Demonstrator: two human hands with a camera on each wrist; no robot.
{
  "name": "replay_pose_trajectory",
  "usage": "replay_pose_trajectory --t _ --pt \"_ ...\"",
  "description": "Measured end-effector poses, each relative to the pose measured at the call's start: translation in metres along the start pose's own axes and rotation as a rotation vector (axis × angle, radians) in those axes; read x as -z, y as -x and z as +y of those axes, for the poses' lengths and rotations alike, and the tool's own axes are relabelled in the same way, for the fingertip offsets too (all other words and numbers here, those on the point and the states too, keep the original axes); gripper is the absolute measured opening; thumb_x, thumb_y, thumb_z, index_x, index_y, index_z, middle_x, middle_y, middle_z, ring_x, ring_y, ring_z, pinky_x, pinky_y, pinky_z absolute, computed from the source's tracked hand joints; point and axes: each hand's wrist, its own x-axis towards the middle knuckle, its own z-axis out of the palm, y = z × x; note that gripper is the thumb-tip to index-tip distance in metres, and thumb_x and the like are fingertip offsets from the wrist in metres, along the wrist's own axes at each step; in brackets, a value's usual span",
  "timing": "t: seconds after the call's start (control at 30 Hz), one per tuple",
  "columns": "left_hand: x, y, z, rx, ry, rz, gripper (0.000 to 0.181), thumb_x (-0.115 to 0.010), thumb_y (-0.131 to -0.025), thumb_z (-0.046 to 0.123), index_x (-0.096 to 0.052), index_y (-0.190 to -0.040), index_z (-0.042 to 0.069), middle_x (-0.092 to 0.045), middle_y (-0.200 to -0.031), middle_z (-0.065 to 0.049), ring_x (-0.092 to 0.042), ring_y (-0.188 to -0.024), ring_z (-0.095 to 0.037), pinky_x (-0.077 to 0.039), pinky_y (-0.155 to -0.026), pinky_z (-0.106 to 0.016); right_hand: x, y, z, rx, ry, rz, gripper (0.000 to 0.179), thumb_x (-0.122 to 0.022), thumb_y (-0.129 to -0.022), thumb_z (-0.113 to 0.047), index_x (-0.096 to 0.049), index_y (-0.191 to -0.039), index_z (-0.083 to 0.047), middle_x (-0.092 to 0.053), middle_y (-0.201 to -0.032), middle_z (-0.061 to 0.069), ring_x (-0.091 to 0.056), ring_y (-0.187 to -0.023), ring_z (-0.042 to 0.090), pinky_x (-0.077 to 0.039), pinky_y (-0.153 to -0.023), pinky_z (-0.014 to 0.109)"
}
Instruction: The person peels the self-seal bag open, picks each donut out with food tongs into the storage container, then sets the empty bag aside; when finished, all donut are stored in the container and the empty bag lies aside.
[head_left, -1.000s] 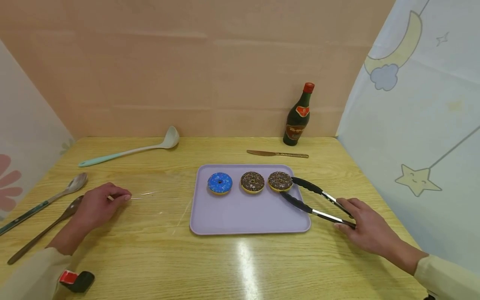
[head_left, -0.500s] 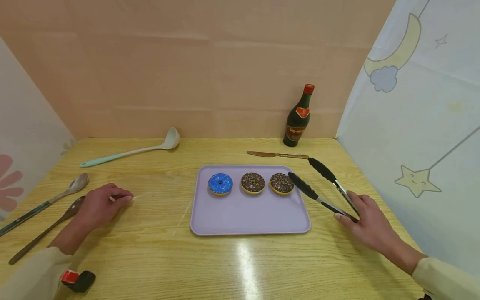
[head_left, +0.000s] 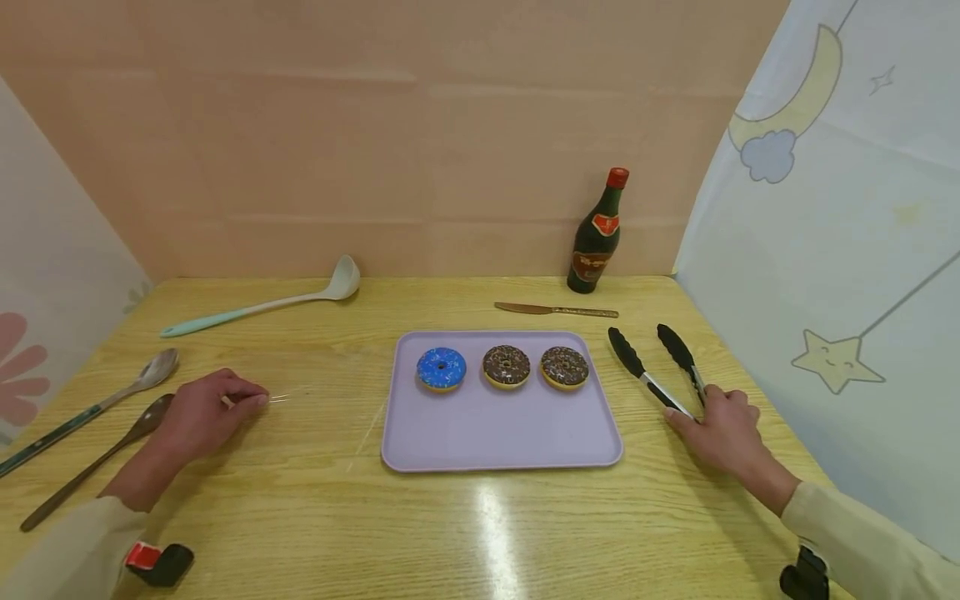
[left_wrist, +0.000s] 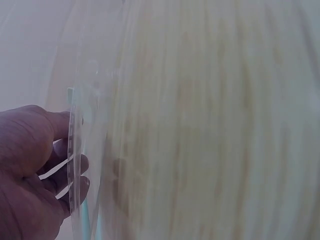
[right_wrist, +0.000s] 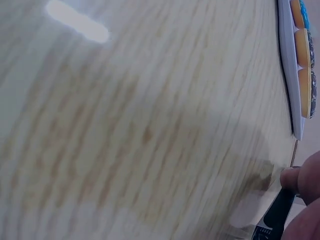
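Three ring doughnuts lie in a row along the back of the lilac tray: a blue-iced doughnut, a brown-iced doughnut in the middle, and another brown-iced doughnut at the right. Beyond the tray's right edge, my right hand grips black-tipped metal tongs, whose arms stand spread with nothing between them. My left hand pinches the edge of a clear plastic tray, left of the lilac one. Its transparent outline is hard to make out in the head view.
Behind the left hand lies a ladle. Two spoons, a dark-handled spoon and a brown spoon, lie at the left. A table knife and an upright dark bottle are at the back right.
The tongs have come away from the right-hand brown doughnut, spread, and moved right off the lilac tray with my right hand. The doughnut stays on the tray. My left hand barely shifts.
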Motion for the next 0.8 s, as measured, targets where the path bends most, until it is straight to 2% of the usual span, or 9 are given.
replay_pose_trajectory --t 0.17,0.33,0.4,0.53,0.7,0.8 --pt "-0.001 0.0004 0.0015 -0.027 -0.01 0.014 0.006 -0.077 -0.079 0.009 -0.075 -0.082 0.005 -0.056 -0.073 0.01 -0.055 -0.065 -0.011 -0.042 -0.053 -0.028 -0.0018 -0.0037 -0.0047 -0.069 -0.019 -0.044 0.069 -0.064 -0.09 -0.036 -0.04 -0.103 0.027 -0.037 -0.091 0.04 -0.031 -0.09 0.057 -0.027 -0.073 0.06" --pt "0.0001 0.0013 0.0034 0.0 -0.015 0.001 0.008 -0.077 -0.08 0.011 -0.075 -0.082 0.004 -0.055 -0.073 0.01 -0.054 -0.065 -0.011 -0.042 -0.054 -0.028 -0.005 -0.0073 -0.0079 -0.08 -0.014 -0.069 0.068 -0.065 -0.089 -0.038 -0.039 -0.097 0.024 -0.033 -0.092 0.039 -0.03 -0.089 0.056 -0.03 -0.071 0.058" --pt "0.0005 0.0016 0.0039 0.008 -0.016 -0.005 0.008 -0.077 -0.08 0.012 -0.075 -0.082 0.004 -0.054 -0.073 0.01 -0.054 -0.065 -0.01 -0.042 -0.053 -0.028 -0.007 -0.0083 -0.0074 -0.083 -0.015 -0.065 0.067 -0.065 -0.088 -0.04 -0.039 -0.094 0.021 -0.032 -0.09 0.037 -0.031 -0.087 0.054 -0.031 -0.07 0.056" --pt "0.0002 0.0011 0.0044 0.009 -0.011 -0.016 0.008 -0.076 -0.081 0.012 -0.075 -0.082 0.005 -0.054 -0.072 0.011 -0.054 -0.064 -0.009 -0.042 -0.054 -0.028 -0.0096 -0.0075 -0.0051 -0.085 -0.017 -0.049 0.073 -0.066 -0.087 -0.042 -0.039 -0.099 0.024 -0.034 -0.091 0.037 -0.032 -0.088 0.053 -0.032 -0.068 0.055" --pt "-0.0011 -0.0011 0.0055 0.007 -0.014 -0.028 0.004 -0.075 -0.082 0.01 -0.075 -0.084 0.006 -0.054 -0.073 0.011 -0.055 -0.065 -0.011 -0.042 -0.055 -0.029 -0.0095 -0.0027 -0.0017 -0.062 -0.01 -0.025 0.082 -0.064 -0.087 -0.047 -0.037 -0.109 0.027 -0.035 -0.097 0.041 -0.032 -0.092 0.056 -0.032 -0.07 0.057" --pt "-0.0009 -0.0035 0.0087 0.01 -0.014 -0.039 0.006 -0.073 -0.084 0.01 -0.075 -0.087 0.006 -0.06 -0.077 0.005 -0.058 -0.069 -0.017 -0.044 -0.056 -0.031 -0.0053 -0.002 -0.0012 -0.018 -0.007 0.027 0.086 -0.061 -0.09 -0.046 -0.032 -0.121 0.028 -0.031 -0.106 0.048 -0.028 -0.1 0.062 -0.029 -0.075 0.062"
